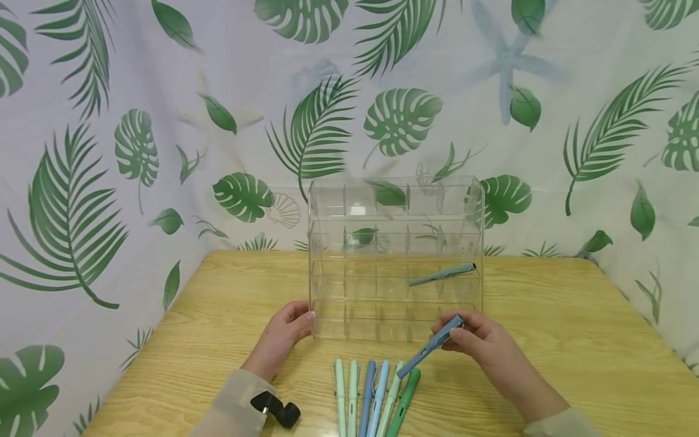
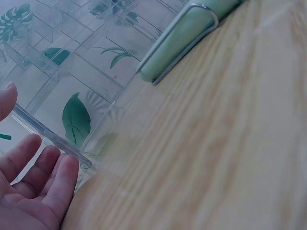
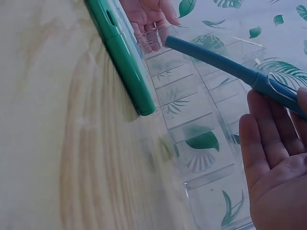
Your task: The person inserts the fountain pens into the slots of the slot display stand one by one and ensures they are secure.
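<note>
My right hand [image 1: 477, 337] pinches a blue capped pen [image 1: 429, 347] near its clip end, between thumb and fingers. The pen slants down to the left, its lower end over a row of pens on the table. Behind it stands a clear compartment rack [image 1: 377, 309] with several tiers. A grey-green pen [image 1: 443, 275] lies aslant in one of its right-hand compartments. At the rack's lower left side is my left hand [image 1: 286, 328], thumb at the front edge. In the left wrist view its fingers [image 2: 62, 179] are loosely bent beside the clear side wall.
Several pens lie side by side in front of the rack: pale green pens [image 1: 340, 388], a slate-blue pen [image 1: 368, 394], a light blue pen [image 1: 379, 394] and a dark green pen [image 1: 405, 400]. They rest on a wooden table [image 1: 180, 340]. A leaf-patterned cloth [image 1: 229, 73] hangs behind.
</note>
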`<state>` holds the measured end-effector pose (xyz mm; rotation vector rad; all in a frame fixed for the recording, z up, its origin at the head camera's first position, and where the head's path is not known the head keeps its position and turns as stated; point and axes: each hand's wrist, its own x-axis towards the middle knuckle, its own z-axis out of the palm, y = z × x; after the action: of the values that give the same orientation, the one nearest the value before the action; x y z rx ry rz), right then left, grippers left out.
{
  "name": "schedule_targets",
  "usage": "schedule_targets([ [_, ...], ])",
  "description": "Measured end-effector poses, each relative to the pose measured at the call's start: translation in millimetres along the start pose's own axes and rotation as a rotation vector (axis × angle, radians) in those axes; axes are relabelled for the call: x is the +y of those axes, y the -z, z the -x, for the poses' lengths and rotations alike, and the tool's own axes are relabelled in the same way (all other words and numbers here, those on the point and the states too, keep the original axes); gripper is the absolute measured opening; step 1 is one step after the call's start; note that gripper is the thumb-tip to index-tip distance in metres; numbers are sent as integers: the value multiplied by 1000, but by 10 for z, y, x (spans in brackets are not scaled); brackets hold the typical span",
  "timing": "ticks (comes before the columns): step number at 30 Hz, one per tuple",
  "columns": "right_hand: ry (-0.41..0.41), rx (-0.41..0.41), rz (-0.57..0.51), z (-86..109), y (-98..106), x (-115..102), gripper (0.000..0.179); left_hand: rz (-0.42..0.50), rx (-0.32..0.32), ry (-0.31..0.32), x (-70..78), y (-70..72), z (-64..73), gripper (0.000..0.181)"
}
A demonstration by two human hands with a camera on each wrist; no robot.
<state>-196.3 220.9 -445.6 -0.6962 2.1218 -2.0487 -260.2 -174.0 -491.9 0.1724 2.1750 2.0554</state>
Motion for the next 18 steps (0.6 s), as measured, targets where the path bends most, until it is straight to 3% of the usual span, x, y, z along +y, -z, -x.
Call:
schedule_targets([
  [5, 44, 29, 22, -24, 18, -50, 31, 18, 0, 10, 1, -6, -7, 43],
  [18, 61, 116, 23, -123, 31, -209, 28, -2, -12, 9, 15, 0, -2, 46],
])
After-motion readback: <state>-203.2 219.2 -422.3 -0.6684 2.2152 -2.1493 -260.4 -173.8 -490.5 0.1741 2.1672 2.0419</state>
